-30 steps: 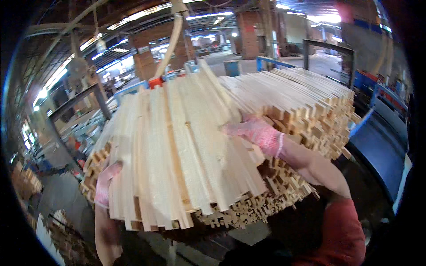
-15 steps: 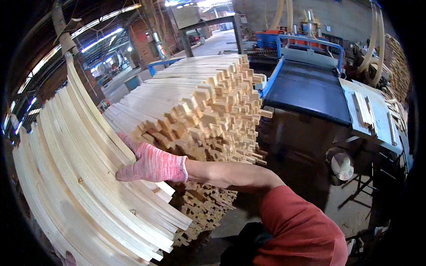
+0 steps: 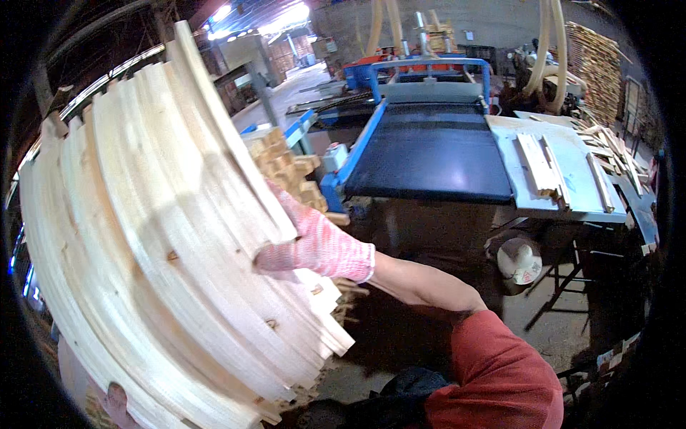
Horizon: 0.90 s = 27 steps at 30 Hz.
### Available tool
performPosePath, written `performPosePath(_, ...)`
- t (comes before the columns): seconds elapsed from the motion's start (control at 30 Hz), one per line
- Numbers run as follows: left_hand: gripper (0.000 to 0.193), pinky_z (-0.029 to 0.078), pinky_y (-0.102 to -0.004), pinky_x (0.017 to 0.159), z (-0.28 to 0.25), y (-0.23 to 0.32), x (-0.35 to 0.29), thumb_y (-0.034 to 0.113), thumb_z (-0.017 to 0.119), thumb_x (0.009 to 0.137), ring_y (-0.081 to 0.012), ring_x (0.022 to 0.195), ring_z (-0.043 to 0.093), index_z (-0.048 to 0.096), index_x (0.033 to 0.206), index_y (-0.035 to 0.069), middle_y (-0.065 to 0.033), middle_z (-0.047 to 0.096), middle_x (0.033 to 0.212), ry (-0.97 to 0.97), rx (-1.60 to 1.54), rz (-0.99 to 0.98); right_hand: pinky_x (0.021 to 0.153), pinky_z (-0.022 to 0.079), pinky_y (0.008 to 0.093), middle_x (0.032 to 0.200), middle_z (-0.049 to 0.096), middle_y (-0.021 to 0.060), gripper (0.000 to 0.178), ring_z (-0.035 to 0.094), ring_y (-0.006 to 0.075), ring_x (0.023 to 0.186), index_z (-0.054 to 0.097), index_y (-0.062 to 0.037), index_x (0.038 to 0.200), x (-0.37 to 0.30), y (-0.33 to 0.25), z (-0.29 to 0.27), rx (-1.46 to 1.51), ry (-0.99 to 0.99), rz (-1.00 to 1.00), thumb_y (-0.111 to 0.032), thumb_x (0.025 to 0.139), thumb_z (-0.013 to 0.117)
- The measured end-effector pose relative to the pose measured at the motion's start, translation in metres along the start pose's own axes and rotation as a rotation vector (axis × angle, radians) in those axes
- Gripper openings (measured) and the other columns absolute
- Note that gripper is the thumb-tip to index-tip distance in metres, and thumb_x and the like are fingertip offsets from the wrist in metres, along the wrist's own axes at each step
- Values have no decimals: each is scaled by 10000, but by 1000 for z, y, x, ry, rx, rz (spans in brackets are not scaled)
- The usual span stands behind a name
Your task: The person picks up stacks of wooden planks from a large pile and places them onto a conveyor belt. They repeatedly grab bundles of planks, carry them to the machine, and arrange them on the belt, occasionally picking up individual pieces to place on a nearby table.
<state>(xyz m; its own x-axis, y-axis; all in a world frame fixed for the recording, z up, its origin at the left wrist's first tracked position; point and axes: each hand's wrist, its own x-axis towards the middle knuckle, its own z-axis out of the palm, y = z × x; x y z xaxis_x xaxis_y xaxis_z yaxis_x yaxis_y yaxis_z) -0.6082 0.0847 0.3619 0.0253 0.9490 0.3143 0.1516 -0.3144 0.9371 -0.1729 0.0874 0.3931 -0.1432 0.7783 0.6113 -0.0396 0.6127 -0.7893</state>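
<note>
A wide bundle of pale wooden strips (image 3: 179,236), laid edge to edge, fills the left side of the view and stands tilted. My right hand (image 3: 318,239), in a pink-and-white knitted glove, grips its right edge. The thumb lies across the near face, and the other fingers go behind the outermost strip. At the lower left, my left hand (image 3: 118,406) holds the bundle's opposite edge; only its thumb and part of the hand show, the remaining fingers hidden by the wood. Behind the bundle, a stack of wooden strips (image 3: 286,168) is mostly covered.
A blue-framed machine with a dark conveyor belt (image 3: 432,154) stands ahead. To its right, a pale table (image 3: 582,189) carries a few loose strips (image 3: 539,168). A white bucket-like container (image 3: 519,261) sits below the table. More lumber (image 3: 593,68) is piled at the far right.
The view has turned right. The bundle, still in my grip, has come up and across in front of the strip stack, covering most of it. The machine now appears nearer the middle.
</note>
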Motion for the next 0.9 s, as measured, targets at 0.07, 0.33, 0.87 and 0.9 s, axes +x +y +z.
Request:
performPosePath(0.07, 906, 539, -398, 1087, 63, 1, 18, 194, 715, 870, -234, 1271, 628, 337, 1679, 44, -148, 590, 1489, -56, -13, 28, 1206, 390, 351, 1554, 547, 71, 1126, 481, 152, 1418, 223, -37, 1720, -30, -1, -69, 100, 69, -11, -149, 843, 920)
performPosePath(0.33, 955, 546, -371, 1075, 329, 4, 107, 127, 732, 836, -216, 1256, 635, 315, 1693, 55, -150, 564, 1521, -373, -27, 114, 1224, 420, 397, 1567, 545, 144, 1196, 545, 213, 1410, 172, -54, 1733, -177, 1, -309, -26, 497, 180, -236, 839, 944)
performPosePath(0.87, 1069, 426, -363, 1197, 804, -197, 261, 41, 798, 873, -191, 1476, 469, 164, 1734, 31, -113, 455, 1653, -1154, -500, 80, 1020, 561, 414, 1369, 659, 145, 892, 670, 254, 1195, 408, -11, 1608, -302, 135, -549, -103, 1074, 509, -191, 849, 840)
performPosePath(0.9, 1050, 309, -369, 1274, 827, -205, 274, 88, 795, 885, -212, 1553, 371, 178, 1733, 33, -106, 381, 1707, -1186, -433, 32, 1008, 567, 412, 1334, 668, 139, 879, 675, 251, 1167, 417, -17, 1602, -313, 155, -567, -109, 1111, 561, -186, 849, 840)
